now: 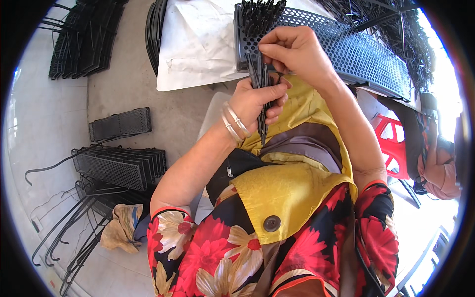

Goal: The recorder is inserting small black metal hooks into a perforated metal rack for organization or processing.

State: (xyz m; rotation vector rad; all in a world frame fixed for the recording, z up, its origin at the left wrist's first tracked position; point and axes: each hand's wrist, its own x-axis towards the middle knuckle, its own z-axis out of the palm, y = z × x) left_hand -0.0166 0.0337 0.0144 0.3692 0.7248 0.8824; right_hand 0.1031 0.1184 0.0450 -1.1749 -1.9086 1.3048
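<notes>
My left hand (264, 99) is closed around a bundle of thin black strips (256, 69), held upright in front of my lap with its narrow lower ends sticking out below the fist. My right hand (299, 54) is pinched at the upper ends of these strips, its thumb and forefinger together; the tips partly hide what they grip, which looks like one strip. Just beyond, another cluster of thin black strips (262, 17) lies at the left end of a long black perforated metal rack (316, 37).
White sheeting (198, 44) covers the table by the rack. A large heap of black strips (410, 54) lies at far right. Stacked black racks (118, 168) with long hooked rods stand on the floor at left, near a tan cloth (121, 227). A red stool (391, 143) and another person's arm (435, 163) are at right.
</notes>
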